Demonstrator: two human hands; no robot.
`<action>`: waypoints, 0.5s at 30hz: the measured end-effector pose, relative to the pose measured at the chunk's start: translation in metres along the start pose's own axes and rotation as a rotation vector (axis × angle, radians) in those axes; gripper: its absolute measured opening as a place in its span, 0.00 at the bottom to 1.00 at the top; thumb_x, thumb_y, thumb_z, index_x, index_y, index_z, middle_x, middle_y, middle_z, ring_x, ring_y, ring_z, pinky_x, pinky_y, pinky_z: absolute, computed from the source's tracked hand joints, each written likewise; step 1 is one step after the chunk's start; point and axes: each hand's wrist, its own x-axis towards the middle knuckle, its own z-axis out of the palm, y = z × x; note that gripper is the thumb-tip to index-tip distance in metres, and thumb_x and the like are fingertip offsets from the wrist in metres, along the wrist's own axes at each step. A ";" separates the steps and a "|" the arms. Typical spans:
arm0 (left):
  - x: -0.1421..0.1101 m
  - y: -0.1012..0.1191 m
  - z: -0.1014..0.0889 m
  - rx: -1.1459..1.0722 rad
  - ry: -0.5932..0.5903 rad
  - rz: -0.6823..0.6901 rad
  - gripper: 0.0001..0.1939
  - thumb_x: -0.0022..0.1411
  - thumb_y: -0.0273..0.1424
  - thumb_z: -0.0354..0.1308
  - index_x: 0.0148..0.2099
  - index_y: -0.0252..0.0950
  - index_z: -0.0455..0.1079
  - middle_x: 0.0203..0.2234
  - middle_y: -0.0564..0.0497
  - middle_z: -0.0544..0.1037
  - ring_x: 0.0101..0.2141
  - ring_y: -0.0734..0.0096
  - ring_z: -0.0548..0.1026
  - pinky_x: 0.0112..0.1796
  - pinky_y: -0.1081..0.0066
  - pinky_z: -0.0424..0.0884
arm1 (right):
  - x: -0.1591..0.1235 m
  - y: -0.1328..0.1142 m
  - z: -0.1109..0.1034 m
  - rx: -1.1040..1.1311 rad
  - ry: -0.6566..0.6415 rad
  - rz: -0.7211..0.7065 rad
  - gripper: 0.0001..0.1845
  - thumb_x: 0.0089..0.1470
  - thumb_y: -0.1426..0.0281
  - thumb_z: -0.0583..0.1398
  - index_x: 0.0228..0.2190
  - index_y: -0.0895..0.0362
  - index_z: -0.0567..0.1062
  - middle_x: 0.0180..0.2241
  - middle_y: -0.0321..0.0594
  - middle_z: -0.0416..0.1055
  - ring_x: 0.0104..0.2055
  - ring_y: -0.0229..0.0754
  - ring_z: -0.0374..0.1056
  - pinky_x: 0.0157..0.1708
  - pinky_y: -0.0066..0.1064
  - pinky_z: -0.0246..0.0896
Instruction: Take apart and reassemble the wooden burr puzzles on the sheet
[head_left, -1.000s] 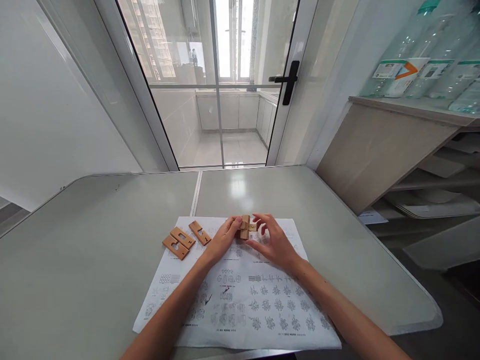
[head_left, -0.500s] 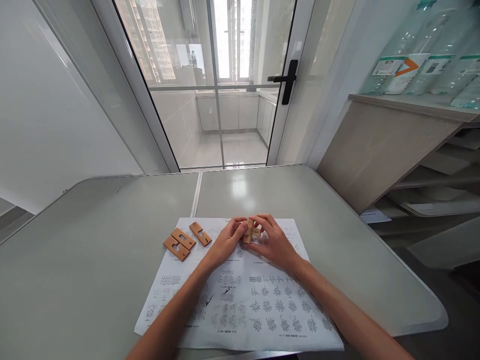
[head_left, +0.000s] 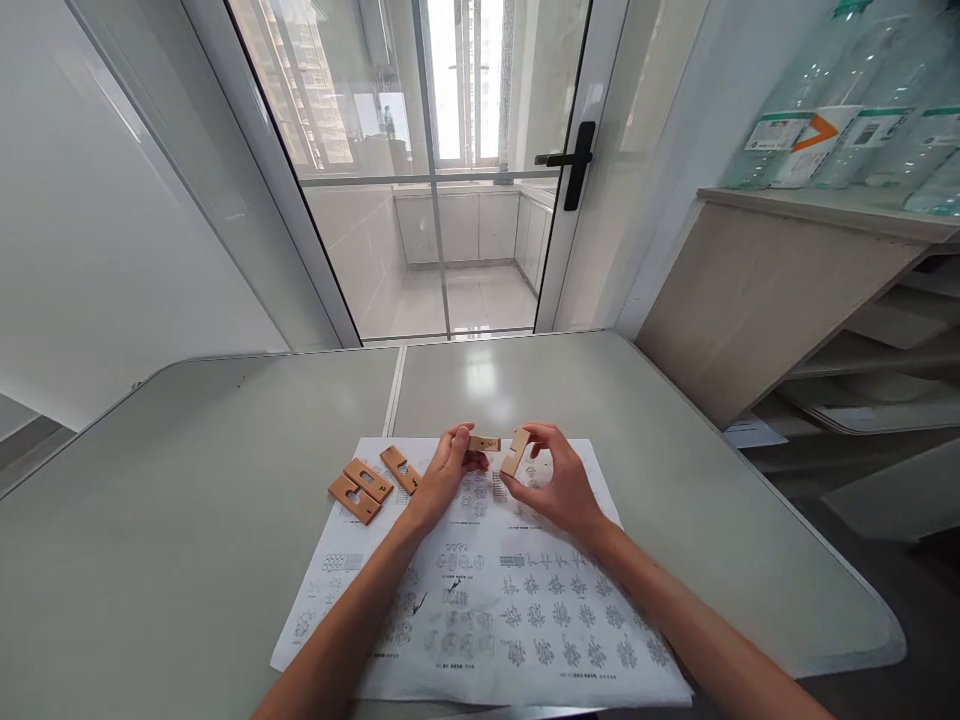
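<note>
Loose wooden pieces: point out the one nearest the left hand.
The rightmost loose piece: it lies apart, by the left hand; piece 1 and piece 2 lie side by side farther left.

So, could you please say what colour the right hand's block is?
The block in the right hand is light tan, clearest in the head view.

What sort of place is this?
Possibly a home or small-office room: a table by a glass door, a tiled space visible through it, and bottles on a shelf.
</note>
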 end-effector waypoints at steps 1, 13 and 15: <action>0.001 0.000 -0.002 -0.008 0.033 0.008 0.37 0.66 0.61 0.56 0.60 0.34 0.64 0.38 0.47 0.79 0.39 0.64 0.79 0.50 0.60 0.75 | 0.000 0.001 0.000 0.003 0.001 0.026 0.28 0.53 0.68 0.70 0.53 0.50 0.68 0.49 0.44 0.72 0.44 0.48 0.71 0.43 0.43 0.73; -0.005 0.008 -0.005 -0.062 0.043 0.029 0.41 0.62 0.45 0.71 0.69 0.37 0.59 0.56 0.40 0.78 0.51 0.57 0.81 0.61 0.52 0.71 | -0.005 0.002 -0.001 -0.065 -0.405 0.099 0.29 0.48 0.62 0.75 0.51 0.49 0.74 0.63 0.49 0.64 0.66 0.59 0.62 0.63 0.56 0.63; -0.007 0.010 -0.003 -0.045 0.016 0.045 0.40 0.61 0.42 0.72 0.68 0.38 0.60 0.57 0.41 0.76 0.55 0.55 0.79 0.60 0.53 0.72 | -0.005 0.001 -0.001 -0.087 -0.419 0.074 0.31 0.48 0.62 0.75 0.52 0.49 0.74 0.62 0.49 0.64 0.66 0.60 0.61 0.63 0.57 0.62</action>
